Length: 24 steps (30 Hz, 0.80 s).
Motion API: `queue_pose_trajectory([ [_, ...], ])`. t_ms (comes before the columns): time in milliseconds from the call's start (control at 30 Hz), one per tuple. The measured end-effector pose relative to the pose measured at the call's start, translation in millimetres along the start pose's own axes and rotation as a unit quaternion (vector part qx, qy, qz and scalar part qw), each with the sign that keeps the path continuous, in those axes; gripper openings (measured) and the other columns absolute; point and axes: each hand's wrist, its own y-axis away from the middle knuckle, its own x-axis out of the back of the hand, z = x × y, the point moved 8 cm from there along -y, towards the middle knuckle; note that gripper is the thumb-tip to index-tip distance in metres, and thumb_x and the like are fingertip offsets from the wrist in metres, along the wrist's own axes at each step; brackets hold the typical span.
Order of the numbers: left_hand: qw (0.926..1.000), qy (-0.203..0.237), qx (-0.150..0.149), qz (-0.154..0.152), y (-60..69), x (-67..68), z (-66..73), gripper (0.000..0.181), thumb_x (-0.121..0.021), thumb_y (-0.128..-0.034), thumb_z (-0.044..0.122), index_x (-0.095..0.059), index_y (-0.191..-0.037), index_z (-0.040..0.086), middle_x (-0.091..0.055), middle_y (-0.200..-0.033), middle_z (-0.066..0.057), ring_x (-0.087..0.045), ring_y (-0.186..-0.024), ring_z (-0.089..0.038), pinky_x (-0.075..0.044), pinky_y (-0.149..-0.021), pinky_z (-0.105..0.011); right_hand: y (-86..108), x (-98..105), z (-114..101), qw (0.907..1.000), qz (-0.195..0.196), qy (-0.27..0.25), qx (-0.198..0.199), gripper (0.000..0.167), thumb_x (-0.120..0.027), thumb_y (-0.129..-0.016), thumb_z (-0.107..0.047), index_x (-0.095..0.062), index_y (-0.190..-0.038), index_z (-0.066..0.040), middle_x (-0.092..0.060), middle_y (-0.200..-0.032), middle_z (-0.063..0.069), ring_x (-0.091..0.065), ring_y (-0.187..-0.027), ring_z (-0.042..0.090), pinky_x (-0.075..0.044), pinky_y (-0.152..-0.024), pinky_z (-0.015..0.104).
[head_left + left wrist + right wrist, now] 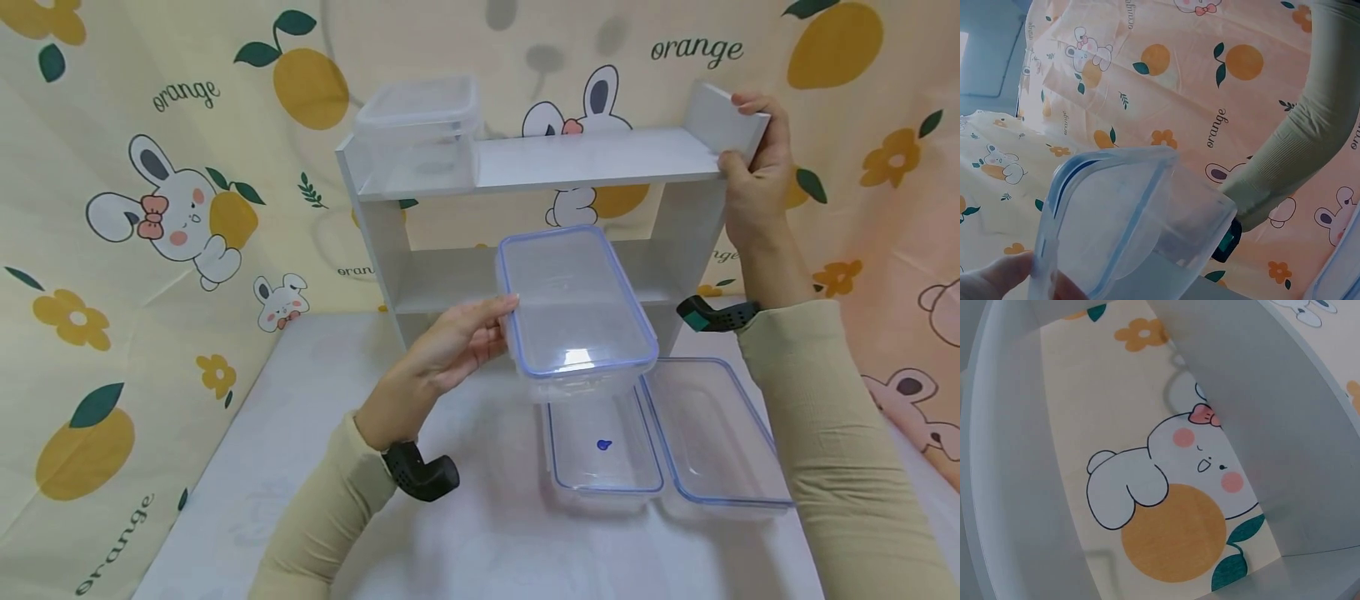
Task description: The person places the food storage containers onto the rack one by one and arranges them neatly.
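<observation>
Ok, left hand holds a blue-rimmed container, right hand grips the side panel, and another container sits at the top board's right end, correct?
No: the head view shows the other container at the left end of the top board. Left hand and right hand are as you say.

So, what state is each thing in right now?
Left grip: holding raised container
Raised container: off the table, lid seemingly on
Right grip: holding shelf unit by its side
Shelf unit: upright
Top-shelf container: lid on
Blue-marked container: on table, lid unclear
Rightmost container: on table, lid unclear
</observation>
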Motion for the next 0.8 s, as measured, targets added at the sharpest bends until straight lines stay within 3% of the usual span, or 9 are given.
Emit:
queue_pose_trajectory([
  [300, 0.9995, 0.01, 0.002, 0.029, -6.8, -7.5, 9.1, 0.034, -0.049, -0.0976, 0.015, -0.047, -0.126, -0.005, -0.058, -0.097, -0.001, -0.053, -0.085, -0.009, -0.052, -0.072, -0.015, -0.1, -0.6, -2.0, 1.0, 0.002, -0.007, 0.005, 0.046, -0.037, -0.082, 0.022, -0.052, -0.11, -0.011, -0.049, -0.134, 0.001, -0.037, -0.132, 0.02, -0.032, -0.119, 0.03],
  [800, 0.9983, 0.041, 0.001, 0.042, -13.1, -16.8, 14.5, 0.022, -0.052, -0.0967, 0.013, -0.053, -0.113, -0.001, -0.058, -0.094, -0.002, -0.054, -0.081, -0.008, -0.054, -0.071, -0.014, 1.9, -1.1, -0.7, 1.0, -0.001, -0.008, 0.002, 0.047, -0.036, -0.082, 0.022, -0.051, -0.111, -0.012, -0.047, -0.134, 0.003, -0.038, -0.13, 0.022, -0.032, -0.119, 0.033],
])
